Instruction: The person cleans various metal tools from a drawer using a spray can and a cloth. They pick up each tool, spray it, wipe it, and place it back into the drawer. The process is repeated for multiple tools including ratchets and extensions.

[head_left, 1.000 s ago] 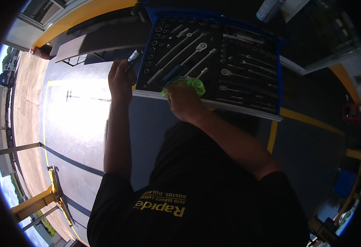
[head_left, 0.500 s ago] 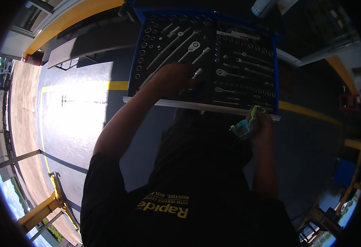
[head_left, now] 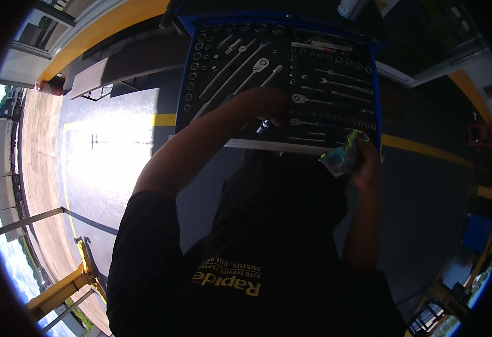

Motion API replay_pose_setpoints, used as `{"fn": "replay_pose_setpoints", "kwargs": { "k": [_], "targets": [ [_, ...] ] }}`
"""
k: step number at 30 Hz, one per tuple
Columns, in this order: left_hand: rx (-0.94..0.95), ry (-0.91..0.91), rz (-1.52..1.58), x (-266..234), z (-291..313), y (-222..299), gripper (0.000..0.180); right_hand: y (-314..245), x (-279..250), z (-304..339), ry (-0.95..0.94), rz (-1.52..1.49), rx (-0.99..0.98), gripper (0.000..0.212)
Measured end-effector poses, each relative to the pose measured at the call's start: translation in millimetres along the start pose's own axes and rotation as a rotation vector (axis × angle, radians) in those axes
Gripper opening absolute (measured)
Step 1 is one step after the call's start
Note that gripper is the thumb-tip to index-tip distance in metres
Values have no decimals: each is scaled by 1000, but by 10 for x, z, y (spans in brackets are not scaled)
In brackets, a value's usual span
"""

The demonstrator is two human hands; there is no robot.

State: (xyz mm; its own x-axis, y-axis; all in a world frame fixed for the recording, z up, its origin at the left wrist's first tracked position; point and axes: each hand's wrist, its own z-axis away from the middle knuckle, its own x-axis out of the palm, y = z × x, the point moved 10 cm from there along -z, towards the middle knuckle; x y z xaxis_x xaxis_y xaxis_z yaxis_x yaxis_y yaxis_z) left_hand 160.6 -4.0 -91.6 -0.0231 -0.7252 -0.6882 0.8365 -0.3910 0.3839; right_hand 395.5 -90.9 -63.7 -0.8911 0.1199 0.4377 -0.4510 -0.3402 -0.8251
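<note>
My left hand (head_left: 273,105) reaches over an open tool drawer (head_left: 233,144) with a blue frame. It is above the left tray, close to the middle divider. Its fingers are dark and mostly hidden, so whether they grip anything does not show. Just below it is a shiny metal socket piece (head_left: 264,126), held or lying in the tray. Nearby in black foam are a large ratchet (head_left: 262,65), long bars and several sockets. My right hand (head_left: 365,160) is closed round a crumpled grey-teal cloth (head_left: 338,161) with bright green edging, at the drawer's front right corner.
The right tray holds a smaller ratchet (head_left: 299,98), wrenches (head_left: 344,84) and rows of sockets. A spray can (head_left: 351,8) stands atop the cabinet. Left are a long bench (head_left: 105,70) and sunlit floor (head_left: 111,146); a yellow metal stand (head_left: 60,291) is lower left.
My left hand has moved right across the left tray toward the divider. The shiny socket piece now shows below it. My right hand, still holding the cloth, has risen slightly toward the drawer edge.
</note>
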Motion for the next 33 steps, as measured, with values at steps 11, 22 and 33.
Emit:
{"fn": "replay_pose_setpoints", "kwargs": {
  "k": [11, 22, 33],
  "targets": [
    [55, 427, 327, -47, 632, -187, 41, -63, -19, -66, 45, 44, 9, 28],
    [-111, 418, 68, 13, 499, -239, 31, -20, -35, -308, 35, 85, 16, 18],
    [-186, 257, 43, 82, 78, -420, 34, -22, -42, -346, -24, 212, 21, 22]
  ]
}}
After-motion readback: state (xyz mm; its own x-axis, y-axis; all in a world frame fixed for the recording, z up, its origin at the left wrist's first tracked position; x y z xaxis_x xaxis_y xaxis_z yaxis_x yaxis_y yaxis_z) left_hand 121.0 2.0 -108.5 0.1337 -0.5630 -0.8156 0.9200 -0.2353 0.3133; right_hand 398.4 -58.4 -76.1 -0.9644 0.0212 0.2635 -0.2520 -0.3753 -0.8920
